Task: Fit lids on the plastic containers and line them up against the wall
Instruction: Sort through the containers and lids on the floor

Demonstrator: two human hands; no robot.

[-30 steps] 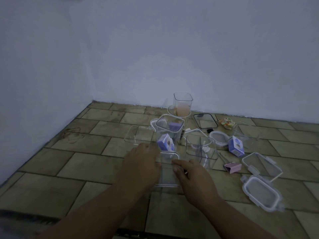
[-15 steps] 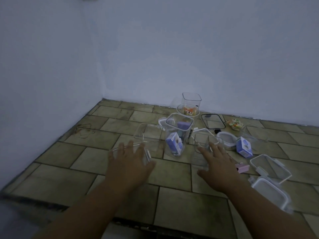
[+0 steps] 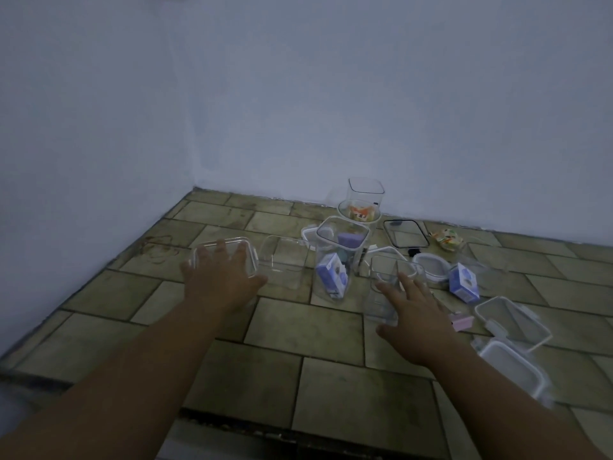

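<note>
My left hand (image 3: 221, 278) lies spread over a flat clear container with its lid on (image 3: 203, 256), on the floor tiles at the left, and grips it from above. My right hand (image 3: 413, 313) reaches with fingers apart to a small open clear container (image 3: 386, 277); the fingertips touch its near side. Between my hands stand an open shallow clear container (image 3: 282, 260) and a tall clear container (image 3: 341, 257) with purple boxes inside. A taller empty container (image 3: 366, 193) stands against the back wall (image 3: 398, 111).
A round bowl (image 3: 359, 212), a black-rimmed lid (image 3: 405, 234), a white-rimmed lid (image 3: 431, 266), a purple box (image 3: 464, 283), a pink clip (image 3: 461, 323), a clip lid (image 3: 512, 322) and a white-rimmed lidded box (image 3: 512, 370) lie right. Side wall on the left.
Both hands left the spot in front of me. My left hand carried the lidded container left and farther out; my right hand moved right to the small open container.
</note>
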